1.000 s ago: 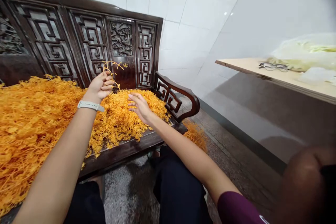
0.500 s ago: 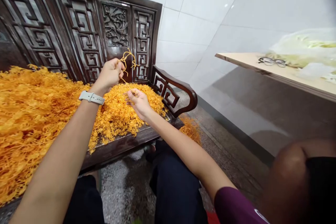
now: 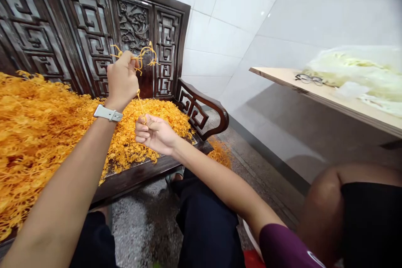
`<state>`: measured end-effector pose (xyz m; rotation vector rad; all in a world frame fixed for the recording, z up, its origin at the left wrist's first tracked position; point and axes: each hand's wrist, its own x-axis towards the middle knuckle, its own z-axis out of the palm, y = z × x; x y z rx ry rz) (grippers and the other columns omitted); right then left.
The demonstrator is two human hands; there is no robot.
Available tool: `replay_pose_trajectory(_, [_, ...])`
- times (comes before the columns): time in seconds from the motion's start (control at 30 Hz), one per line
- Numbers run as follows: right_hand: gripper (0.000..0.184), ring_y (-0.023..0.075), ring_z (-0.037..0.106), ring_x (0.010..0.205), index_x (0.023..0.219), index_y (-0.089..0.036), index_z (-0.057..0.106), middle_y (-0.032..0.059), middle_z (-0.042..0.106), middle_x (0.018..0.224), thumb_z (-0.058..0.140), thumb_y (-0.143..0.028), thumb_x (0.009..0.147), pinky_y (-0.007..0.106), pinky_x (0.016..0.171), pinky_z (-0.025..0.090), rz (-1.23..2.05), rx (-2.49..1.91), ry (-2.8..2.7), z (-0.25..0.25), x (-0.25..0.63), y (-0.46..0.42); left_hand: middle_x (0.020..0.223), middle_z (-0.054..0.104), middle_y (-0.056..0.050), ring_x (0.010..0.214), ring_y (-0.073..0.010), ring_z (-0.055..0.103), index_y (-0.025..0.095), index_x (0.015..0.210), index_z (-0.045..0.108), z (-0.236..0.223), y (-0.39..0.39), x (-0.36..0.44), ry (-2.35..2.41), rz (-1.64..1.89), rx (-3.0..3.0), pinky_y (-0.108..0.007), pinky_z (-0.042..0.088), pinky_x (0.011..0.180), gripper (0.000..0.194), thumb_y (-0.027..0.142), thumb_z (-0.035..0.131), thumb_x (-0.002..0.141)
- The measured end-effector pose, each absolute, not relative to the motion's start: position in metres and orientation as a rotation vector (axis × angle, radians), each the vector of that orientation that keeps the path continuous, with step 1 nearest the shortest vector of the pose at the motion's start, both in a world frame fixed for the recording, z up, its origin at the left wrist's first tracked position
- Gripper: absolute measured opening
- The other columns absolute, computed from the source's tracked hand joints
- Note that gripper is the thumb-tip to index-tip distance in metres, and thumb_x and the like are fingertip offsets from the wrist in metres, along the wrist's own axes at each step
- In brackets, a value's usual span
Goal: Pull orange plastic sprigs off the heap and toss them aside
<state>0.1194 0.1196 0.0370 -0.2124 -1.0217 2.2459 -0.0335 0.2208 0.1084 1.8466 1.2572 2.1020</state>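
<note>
My left hand (image 3: 122,79), with a pale watch band (image 3: 108,113) on the wrist, is raised in front of the bench back. Its fingers are closed on a thin, branching orange strand (image 3: 146,52), whose ends stick out on both sides. Lower and to the right, my right hand (image 3: 157,134) pinches the end of a thin orange piece (image 3: 141,104) that stretches up toward my left hand. Whether the two pieces are joined is hidden behind the left hand. Below both hands lies a heap of similar tangled orange strands (image 3: 40,134) on the bench.
The dark carved wooden bench (image 3: 135,176) has a curved armrest (image 3: 220,119) at its right end. More orange strands (image 3: 220,153) lie on the floor beyond. At right, a board shelf (image 3: 270,73) bears glasses (image 3: 309,78) and a pale plastic bag (image 3: 354,65). Another person's bent limb (image 3: 323,201) is close by.
My left hand has risen and turned, moving slightly left with its strand. My right hand has shifted down and left, and the gap between the hands has widened. The view has swung slightly.
</note>
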Motion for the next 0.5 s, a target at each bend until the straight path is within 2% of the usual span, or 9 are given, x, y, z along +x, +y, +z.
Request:
replay_pose_trajectory(0.2, [0.031, 0.0121, 0.025, 0.06, 0.079, -0.019, 0.046, -0.003, 0.03, 0.072, 0.035, -0.015, 0.108, 0.02, 0.059, 0.034, 2.324, -0.11, -1.041, 0.055, 0.116, 0.099, 0.068, 0.052, 0.001, 0.062, -0.0089, 0.044, 0.01, 0.082, 0.064, 0.128, 0.205, -0.034, 1.325, 2.172, 1.87, -0.027, 0.027, 0.062, 0.025, 0.009, 0.053, 0.105])
replay_pose_trajectory(0.33, [0.033, 0.012, 0.024, 0.058, 0.075, -0.019, 0.045, -0.0032, 0.029, 0.072, 0.035, -0.009, 0.106, 0.021, 0.058, 0.034, 2.386, -0.112, -1.023, 0.062, 0.115, 0.097, 0.07, 0.053, 0.002, 0.063, -0.0075, 0.045, 0.01, 0.084, 0.063, 0.134, 0.199, -0.037, 1.406, 2.193, 1.886, -0.024, 0.027, 0.061, 0.023, 0.007, 0.052, 0.103])
replay_pose_trajectory(0.5, [0.036, 0.0116, 0.024, 0.058, 0.074, -0.018, 0.044, -0.0034, 0.03, 0.071, 0.033, -0.014, 0.108, 0.02, 0.059, 0.033, 2.402, -0.093, -1.074, 0.061, 0.116, 0.09, 0.065, 0.05, 0.003, 0.06, -0.0072, 0.041, 0.012, 0.077, 0.06, 0.131, 0.194, -0.04, 1.367, 2.17, 1.817, -0.024, 0.026, 0.059, 0.026, 0.005, 0.055, 0.102])
